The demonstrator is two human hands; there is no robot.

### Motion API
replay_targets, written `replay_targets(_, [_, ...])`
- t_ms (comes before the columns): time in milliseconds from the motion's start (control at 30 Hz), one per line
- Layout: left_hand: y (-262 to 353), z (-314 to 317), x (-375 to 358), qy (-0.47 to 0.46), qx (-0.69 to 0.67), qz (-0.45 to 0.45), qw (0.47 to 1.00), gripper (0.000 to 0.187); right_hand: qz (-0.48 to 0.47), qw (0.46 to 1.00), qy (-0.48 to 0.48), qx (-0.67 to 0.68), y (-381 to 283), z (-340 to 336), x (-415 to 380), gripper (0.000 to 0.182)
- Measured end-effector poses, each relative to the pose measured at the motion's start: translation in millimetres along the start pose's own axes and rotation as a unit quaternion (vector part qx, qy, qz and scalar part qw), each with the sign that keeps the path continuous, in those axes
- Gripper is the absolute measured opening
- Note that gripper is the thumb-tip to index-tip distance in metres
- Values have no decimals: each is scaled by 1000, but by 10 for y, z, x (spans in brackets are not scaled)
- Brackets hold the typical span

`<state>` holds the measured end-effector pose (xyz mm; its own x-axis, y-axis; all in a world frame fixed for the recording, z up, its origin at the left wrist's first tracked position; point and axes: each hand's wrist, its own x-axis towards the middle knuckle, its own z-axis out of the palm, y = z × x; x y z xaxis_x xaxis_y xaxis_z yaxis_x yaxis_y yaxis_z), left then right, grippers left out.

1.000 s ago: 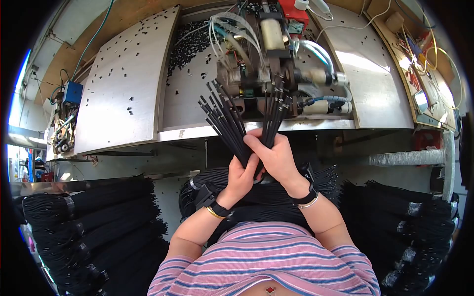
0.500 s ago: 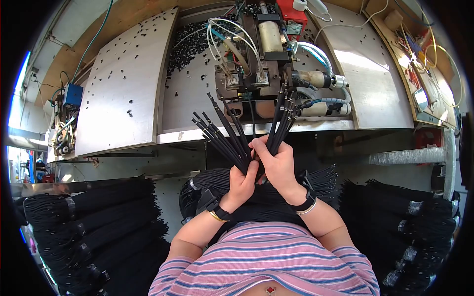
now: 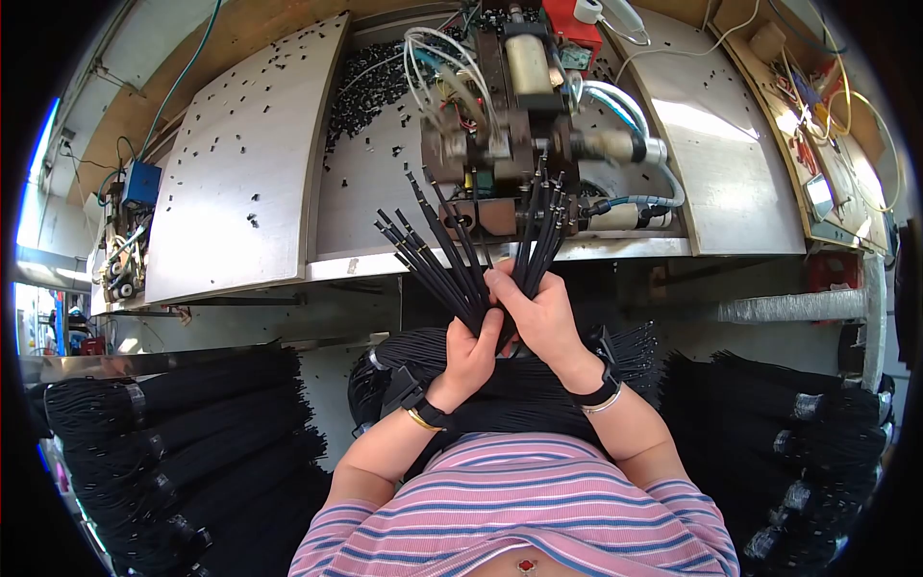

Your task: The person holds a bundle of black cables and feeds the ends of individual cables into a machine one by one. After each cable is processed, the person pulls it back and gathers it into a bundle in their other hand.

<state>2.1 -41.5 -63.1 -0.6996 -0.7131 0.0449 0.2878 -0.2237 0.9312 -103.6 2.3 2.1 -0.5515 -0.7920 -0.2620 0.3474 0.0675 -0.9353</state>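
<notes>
My left hand point(image 3: 471, 354) is closed around a fanned bunch of black cords point(image 3: 440, 269) whose banded tips point up and to the left. My right hand point(image 3: 540, 317) is closed on another bunch of black cords point(image 3: 546, 229), tips upward, and its thumb and forefinger pinch near a single cord between the two bunches. The hands are side by side, almost touching. Just beyond the cord tips stands a machine point(image 3: 495, 149) with metal blocks, cylinders and tubes; its upper part is blurred. A thin cord reaches up from my right fingertips toward the machine's front.
Metal table panels point(image 3: 231, 163) carry scattered small black pieces. Large bundles of black cords hang at the left point(image 3: 192, 452) and right point(image 3: 779, 452), and more lie across my lap point(image 3: 519, 394). A blue box point(image 3: 142, 185) is at far left, a red box point(image 3: 573, 29) behind the machine.
The machine's upper blocks and tubes have shifted and are blurred. My right hand has moved very slightly, and its bunch has tilted a little to the left.
</notes>
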Motion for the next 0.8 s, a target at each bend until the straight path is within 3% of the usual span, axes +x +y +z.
replay_targets(67, [0,-1,8,-10,21,4,1000,19,23,1000,-16,0,-11,-31,-11,16])
replay_targets(200, [20,20,-3,-6,54,19,998,19,-34,998,-39,-27,86,-69,-17,20])
replay_targets(300, [27,22,45,3,37,25,999,19,-54,998,9,-7,80,-49,-12,18])
replay_targets(800, [226,-30,311,14,34,49,998,25,-24,996,54,66,-46,163,202,21])
